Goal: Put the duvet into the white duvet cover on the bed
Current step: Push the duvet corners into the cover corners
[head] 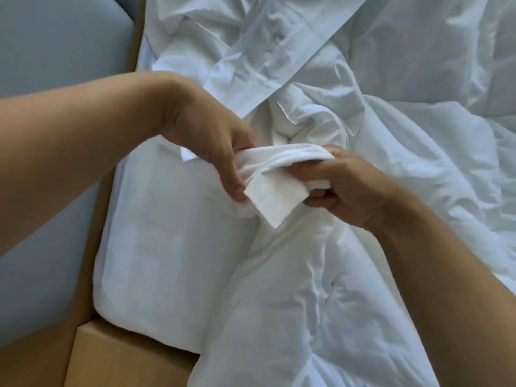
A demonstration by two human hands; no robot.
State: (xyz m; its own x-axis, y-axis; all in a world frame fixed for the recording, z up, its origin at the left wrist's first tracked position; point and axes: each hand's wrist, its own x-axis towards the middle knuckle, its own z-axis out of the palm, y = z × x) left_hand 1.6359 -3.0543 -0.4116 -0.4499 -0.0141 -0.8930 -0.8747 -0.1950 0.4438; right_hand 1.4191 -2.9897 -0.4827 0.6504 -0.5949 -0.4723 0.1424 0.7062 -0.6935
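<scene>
Both hands are grabbing the same bunched white corner (275,188) over the bed (156,247). The left hand (212,152) is pinching it from one side, and the right hand (349,188) is curling its fingers (312,169) around the other end. Can't tell if that corner's duvet or cover. The thin duvet cover (268,51) is lying crumpled further up, with the puffy duvet (418,163) sprawling to the right.

I can't tell duvet from cover anywhere in the white bedding (405,141). Held bunch hides left hand (206,141) fingertips and half the right hand (354,191) fingers. Both forearms cut at picture edges. Bedding runs off top, right, bottom; wooden bed frame (117,356) cut at bottom.
</scene>
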